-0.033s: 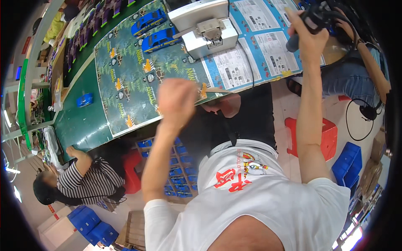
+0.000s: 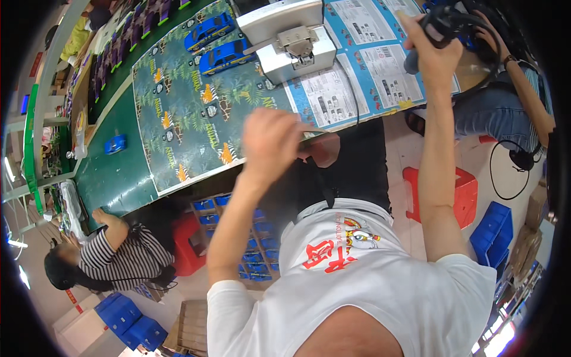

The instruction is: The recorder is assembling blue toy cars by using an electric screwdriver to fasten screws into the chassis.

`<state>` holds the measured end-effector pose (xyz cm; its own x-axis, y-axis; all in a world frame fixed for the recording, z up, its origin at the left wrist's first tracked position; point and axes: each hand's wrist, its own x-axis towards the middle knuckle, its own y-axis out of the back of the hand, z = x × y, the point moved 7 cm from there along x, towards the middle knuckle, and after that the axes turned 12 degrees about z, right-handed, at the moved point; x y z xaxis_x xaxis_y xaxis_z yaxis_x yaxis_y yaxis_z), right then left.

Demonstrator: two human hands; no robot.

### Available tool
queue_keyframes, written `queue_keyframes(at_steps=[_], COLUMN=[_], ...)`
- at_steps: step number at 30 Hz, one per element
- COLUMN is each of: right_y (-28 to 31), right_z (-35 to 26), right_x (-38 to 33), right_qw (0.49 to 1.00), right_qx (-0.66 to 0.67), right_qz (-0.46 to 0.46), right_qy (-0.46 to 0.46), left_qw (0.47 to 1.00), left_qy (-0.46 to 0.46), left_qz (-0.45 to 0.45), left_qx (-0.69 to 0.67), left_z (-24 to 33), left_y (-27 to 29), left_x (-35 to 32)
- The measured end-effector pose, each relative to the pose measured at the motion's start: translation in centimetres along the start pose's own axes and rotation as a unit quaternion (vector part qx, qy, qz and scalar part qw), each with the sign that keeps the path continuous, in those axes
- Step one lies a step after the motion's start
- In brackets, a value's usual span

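Note:
My left hand [image 2: 270,143] hovers by the table's near edge, in front of a white-and-metal fixture [image 2: 300,50]. Its fingers look curled but are smeared by motion, so what they hold, if anything, is unclear. Farther right, my right hand [image 2: 438,62] is raised and closed around a black object with a thick rounded end [image 2: 411,61]; its exact kind is not clear. Two blue toy cars [image 2: 223,56] stand left of the fixture on a jungle-patterned printed sheet [image 2: 196,131]. Another blue toy car [image 2: 115,143] lies alone on the green table top [image 2: 110,178].
Blue-bordered printed sheets [image 2: 386,77] cover the table's right part. A person in stripes [image 2: 128,256] sits at left; another person's arm [image 2: 529,95] is close by at right. A red stool [image 2: 458,196], blue crates [image 2: 492,232] and a box of blue items [image 2: 253,244] stand lower down.
My left hand has moved to the right along the table's near edge. My right hand has shifted slightly left with the black object. The toy cars stay in place.

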<state>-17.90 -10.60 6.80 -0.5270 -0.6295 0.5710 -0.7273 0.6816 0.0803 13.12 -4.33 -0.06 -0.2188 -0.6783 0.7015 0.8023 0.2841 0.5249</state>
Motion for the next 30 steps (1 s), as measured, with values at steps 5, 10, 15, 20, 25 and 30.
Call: queue_keyframes(at_steps=[5,10,15,20,25,30], right_y=[-0.8,-0.2,1.0,2.3,4.8,10.2], right_z=[-0.3,-0.4,0.0,0.0,1.3,-0.5], right_x=[-1.1,-1.2,-0.9,-0.2,0.8,0.5], right_qw=[1.000,0.998,0.997,0.996,0.986,0.949], right_qx=[0.019,0.044,0.072,0.091,0.163,0.290], right_qz=[-0.007,0.009,0.008,0.005,0.018,-0.017], right_qy=[0.021,0.049,0.031,0.023,-0.036,-0.118], left_qw=[0.992,0.989,0.992,0.985,0.977,0.988], left_qy=[0.038,0.036,0.033,-0.025,-0.115,0.018], left_qz=[-0.124,-0.146,-0.121,0.164,0.058,0.036], left_qx=[0.005,0.003,-0.025,0.043,0.168,-0.147], left_z=[1.8,1.4,1.9,0.4,-2.6,6.6], left_y=[-5.1,-5.8,-5.1,4.2,0.3,-13.6], left_x=[0.1,-0.3,1.1,14.0,21.2,22.4])
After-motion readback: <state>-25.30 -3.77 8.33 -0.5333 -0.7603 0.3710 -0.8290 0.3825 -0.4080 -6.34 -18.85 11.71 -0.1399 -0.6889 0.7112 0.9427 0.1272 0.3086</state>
